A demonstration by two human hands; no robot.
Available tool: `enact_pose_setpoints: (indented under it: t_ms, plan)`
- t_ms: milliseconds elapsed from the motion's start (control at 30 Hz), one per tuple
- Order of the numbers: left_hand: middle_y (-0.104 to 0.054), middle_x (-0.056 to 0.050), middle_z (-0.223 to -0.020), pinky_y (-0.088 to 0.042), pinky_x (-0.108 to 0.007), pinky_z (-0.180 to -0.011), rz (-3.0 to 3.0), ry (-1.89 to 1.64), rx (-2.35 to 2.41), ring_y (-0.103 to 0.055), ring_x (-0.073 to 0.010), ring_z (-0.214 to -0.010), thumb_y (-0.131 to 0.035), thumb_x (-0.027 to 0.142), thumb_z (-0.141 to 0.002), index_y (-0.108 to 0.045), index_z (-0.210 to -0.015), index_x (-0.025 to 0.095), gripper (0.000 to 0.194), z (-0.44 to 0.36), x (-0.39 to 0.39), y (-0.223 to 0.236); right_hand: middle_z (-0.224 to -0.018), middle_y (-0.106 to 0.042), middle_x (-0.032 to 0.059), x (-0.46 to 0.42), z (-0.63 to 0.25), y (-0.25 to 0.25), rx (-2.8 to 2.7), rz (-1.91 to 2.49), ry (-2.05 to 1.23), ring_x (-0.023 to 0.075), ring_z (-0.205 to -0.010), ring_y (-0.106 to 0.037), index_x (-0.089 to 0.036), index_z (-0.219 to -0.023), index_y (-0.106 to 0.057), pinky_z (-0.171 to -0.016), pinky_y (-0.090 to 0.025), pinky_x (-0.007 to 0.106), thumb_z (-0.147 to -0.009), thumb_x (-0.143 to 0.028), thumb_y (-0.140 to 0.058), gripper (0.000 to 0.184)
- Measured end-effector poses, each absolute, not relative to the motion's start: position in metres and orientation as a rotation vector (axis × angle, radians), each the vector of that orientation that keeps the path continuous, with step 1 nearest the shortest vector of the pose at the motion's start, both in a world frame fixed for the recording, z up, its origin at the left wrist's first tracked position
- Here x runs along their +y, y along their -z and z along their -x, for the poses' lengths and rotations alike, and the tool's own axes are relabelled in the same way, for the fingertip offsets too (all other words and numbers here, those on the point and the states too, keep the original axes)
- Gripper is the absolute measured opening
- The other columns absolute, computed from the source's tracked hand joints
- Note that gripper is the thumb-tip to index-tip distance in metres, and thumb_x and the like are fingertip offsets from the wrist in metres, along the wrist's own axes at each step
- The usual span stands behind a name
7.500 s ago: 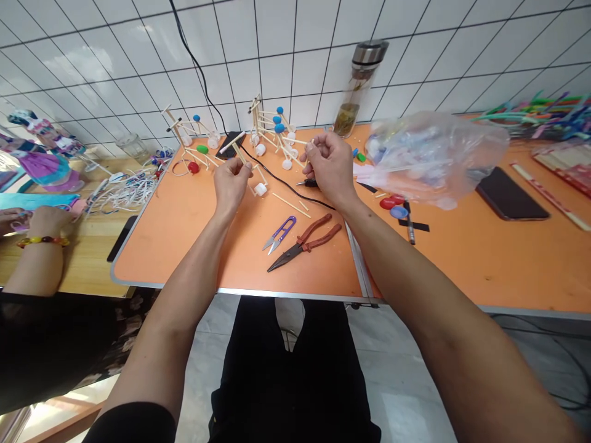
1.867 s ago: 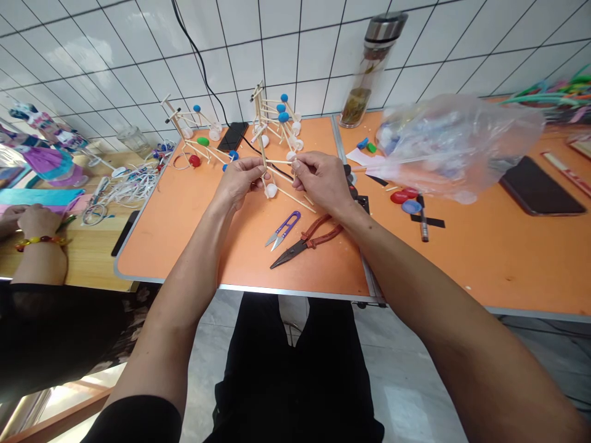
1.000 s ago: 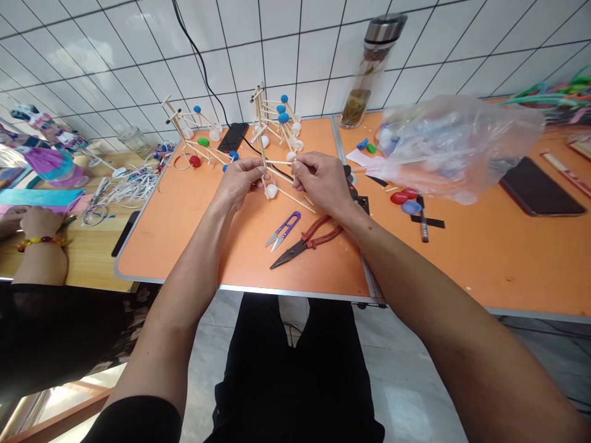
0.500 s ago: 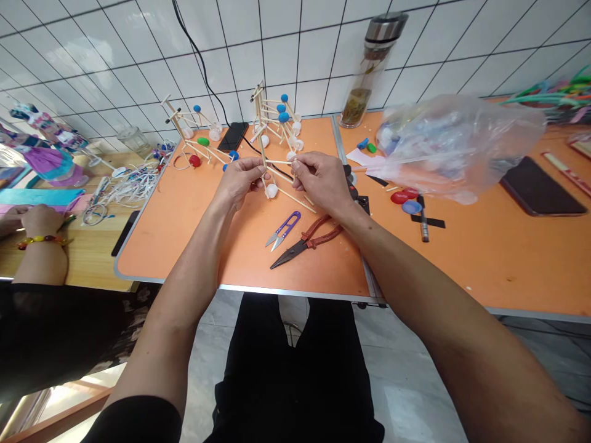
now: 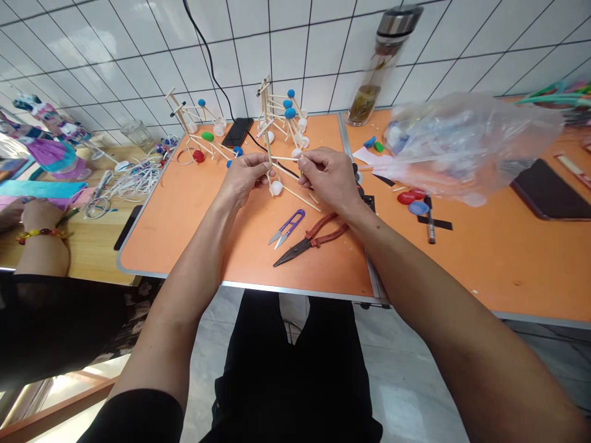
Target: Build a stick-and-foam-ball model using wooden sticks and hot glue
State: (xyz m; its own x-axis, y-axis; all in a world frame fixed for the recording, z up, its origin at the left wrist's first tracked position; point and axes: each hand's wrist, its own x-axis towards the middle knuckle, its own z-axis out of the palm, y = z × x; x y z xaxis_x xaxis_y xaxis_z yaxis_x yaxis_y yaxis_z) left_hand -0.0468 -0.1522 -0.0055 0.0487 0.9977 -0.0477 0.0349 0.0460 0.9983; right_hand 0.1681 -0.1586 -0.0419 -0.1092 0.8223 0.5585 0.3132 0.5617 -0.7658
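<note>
Near the middle of the table (image 5: pixel 184 246), my left hand (image 5: pixel 242 178) and right hand (image 5: pixel 329 176) are pinching a stick frame (image 5: pixel 268 154) tightly, while two more frames (image 5: pixel 279 117), already blue-capped, are standing behind.

On my table (image 5: pixel 175 240): thread snips (image 5: pixel 287 229) beside pliers (image 5: pixel 309 244), nearest me | behind them: stick models (image 5: pixel 281 111) flanking a phone (image 5: pixel 237 132) | to my right: plastic bag (image 5: pixel 471 147) | behind it: glass bottle (image 5: pixel 369 74)

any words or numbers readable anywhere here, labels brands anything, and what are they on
Nothing can be read as text in this view, so there is nothing to quote.
The ruler at the right of the table has red markings too small to read.
The marker pen may carry print, but it is too small to tell.
</note>
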Motion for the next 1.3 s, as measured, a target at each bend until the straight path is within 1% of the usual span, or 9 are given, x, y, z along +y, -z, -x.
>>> enact_pose_setpoints:
  t_ms: [133,267,533,700,867,1000,1133,1300]
  plan:
    - [-0.074,0.001,-0.071,-0.042,-0.018,-0.052,-1.213,-1.126,1.219,-0.055,-0.0057,-0.051,-0.081,0.013,-0.086,-0.073,-0.086,0.016,0.009,0.047,-0.153,0.005,-0.075,-0.066,0.0023,-0.157,-0.17,0.041,-1.706,0.946,-0.524,0.0206,-0.075,-0.067,-0.024,-0.079,-0.075,-0.074,-0.055,0.037,-0.108,-0.058,-0.066,0.046]
    - [-0.074,0.001,-0.072,-0.042,-0.018,-0.052,-1.227,-1.129,1.218,-0.056,-0.0058,-0.052,-0.083,0.014,-0.086,-0.073,-0.084,0.017,0.01,0.048,-0.152,0.005,-0.073,-0.064,0.0016,-0.155,-0.172,0.041,-1.731,0.962,-0.5,0.0214,-0.077,-0.065,-0.025,-0.077,-0.076,-0.077,-0.054,0.037,-0.107,-0.058,-0.068,0.045]
    - [-0.074,0.001,-0.072,-0.041,-0.018,-0.053,-1.279,-1.138,1.229,-0.055,-0.0062,-0.052,-0.082,0.015,-0.084,-0.073,-0.084,0.017,0.01,0.052,-0.149,0.007,-0.07,-0.066,0.0022,-0.163,-0.167,0.034,-1.78,0.974,-0.418,0.0228,-0.078,-0.064,-0.026,-0.071,-0.074,-0.084,-0.053,0.04,-0.109,-0.046,-0.067,0.043]
    - [-0.075,0.0,-0.073,-0.042,-0.018,-0.053,-1.304,-1.135,1.22,-0.056,-0.0064,-0.053,-0.083,0.016,-0.083,-0.073,-0.082,0.017,0.01,0.055,-0.148,0.006,-0.07,-0.068,0.0027,-0.169,-0.164,0.031,-1.792,0.989,-0.407,0.0232,-0.079,-0.064,-0.026,-0.074,-0.075,-0.084,-0.053,0.04,-0.109,-0.043,-0.066,0.039]
    - [-0.075,0.0,-0.073,-0.043,-0.018,-0.054,-1.323,-1.13,1.193,-0.055,-0.0069,-0.054,-0.083,0.017,-0.082,-0.073,-0.081,0.017,0.01,0.057,-0.149,0.005,-0.073,-0.07,0.0024,-0.17,-0.162,0.032,-1.807,0.967,-0.383,0.0229,-0.081,-0.066,-0.025,-0.075,-0.075,-0.086,-0.052,0.04,-0.106,-0.03,-0.066,0.033]
    - [-0.074,0.0,-0.072,-0.043,-0.019,-0.054,-1.313,-1.116,1.218,-0.055,-0.0067,-0.054,-0.084,0.017,-0.08,-0.072,-0.079,0.017,0.012,0.055,-0.151,0.003,-0.076,-0.071,0.0027,-0.169,-0.16,0.034,-1.77,0.971,-0.4,0.0231,-0.082,-0.067,-0.025,-0.079,-0.077,-0.084,-0.054,0.04,-0.104,-0.032,-0.069,0.028]
    - [-0.074,0.0,-0.073,-0.046,-0.02,-0.058,-1.295,-1.13,1.218,-0.056,-0.0066,-0.054,-0.082,0.014,-0.078,-0.074,-0.082,0.017,0.009,0.054,-0.15,0.004,-0.075,-0.07,0.0027,-0.168,-0.159,0.036,-1.761,0.979,-0.383,0.0232,-0.082,-0.067,-0.025,-0.08,-0.079,-0.083,-0.054,0.039,-0.104,-0.035,-0.069,0.028]
    - [-0.074,-0.001,-0.073,-0.045,-0.02,-0.058,-1.304,-1.143,1.194,-0.056,-0.0073,-0.056,-0.078,0.013,-0.073,-0.074,-0.08,0.017,0.009,0.055,-0.148,0.006,-0.075,-0.07,0.003,-0.169,-0.159,0.035,-1.742,0.993,-0.403,0.0232,-0.082,-0.068,-0.024,-0.08,-0.079,-0.083,-0.053,0.039,-0.104,-0.033,-0.071,0.026]
